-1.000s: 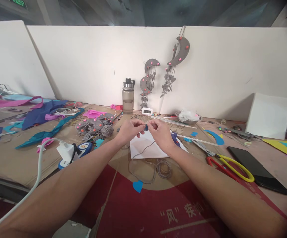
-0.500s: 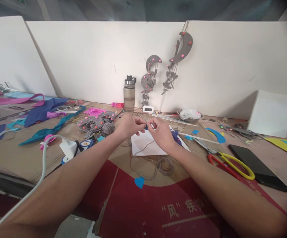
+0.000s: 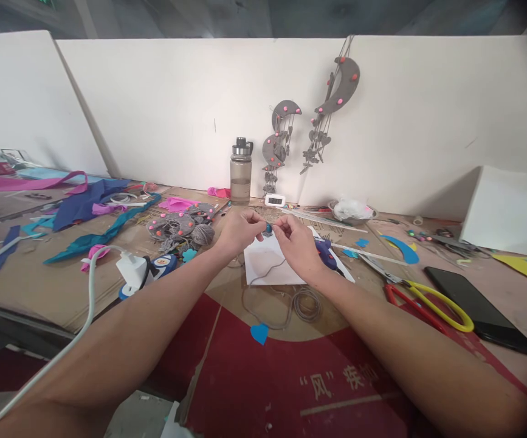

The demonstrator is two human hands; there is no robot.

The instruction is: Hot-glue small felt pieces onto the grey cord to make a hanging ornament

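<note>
Over a white sheet [image 3: 272,267], my left hand [image 3: 242,231] pinches a small dark blue-green piece [image 3: 268,228] at its fingertips. Close beside it on the right, my right hand [image 3: 296,242] has thumb and forefinger pressed together, on what looks like the end of a thin grey cord. This grey cord [image 3: 306,305] hangs below the hands and lies in a loose coil on the cardboard. A blue heart-shaped piece [image 3: 259,333] touches the cord's lower loop. Behind the right hand sits a dark blue tool [image 3: 326,254], partly hidden.
Scissors [image 3: 420,298] and a black phone [image 3: 479,310] lie at right. A bottle [image 3: 241,173] stands at the back beside a small digital display [image 3: 275,200]. Grey yarn crescents [image 3: 179,225] lie at left. A white cable [image 3: 91,286] crosses near my left arm.
The fingertips have drawn slightly apart, and the dark blue-green piece between them shows more clearly. The whole view has shifted a little, moving the scene slightly rightward.
</note>
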